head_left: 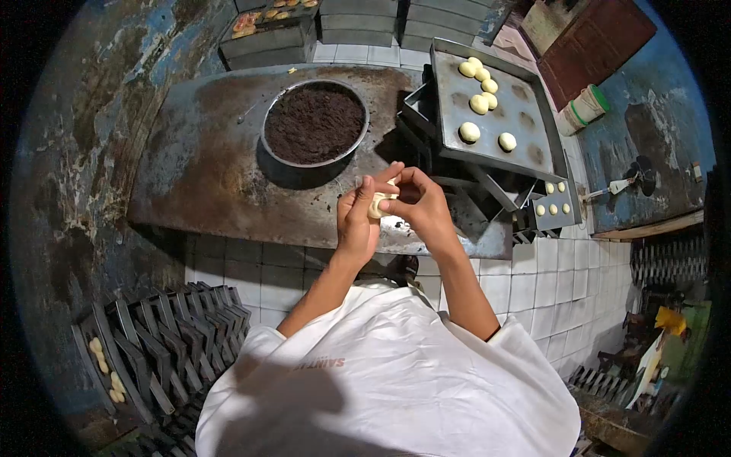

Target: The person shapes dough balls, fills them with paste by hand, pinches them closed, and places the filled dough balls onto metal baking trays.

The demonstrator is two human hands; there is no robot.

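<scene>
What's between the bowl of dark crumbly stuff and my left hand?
In the head view, just stained tabletop, partly shadowed, lies between the bowl and your left hand.

Green-lidded bucket [589, 105] near reddish-brown panel [598, 49]; white floor tiles [544, 305]; patchy blue wall [84, 160] at left.

Left grip [355, 221] cupped, right grip [426, 207] pinching.

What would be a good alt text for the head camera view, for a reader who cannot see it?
A person's left hand and right hand hold pale dough over a stained table. Beyond them is a bowl of dark crumbly mixture; to the right, a tray carries round dough pieces.
</scene>
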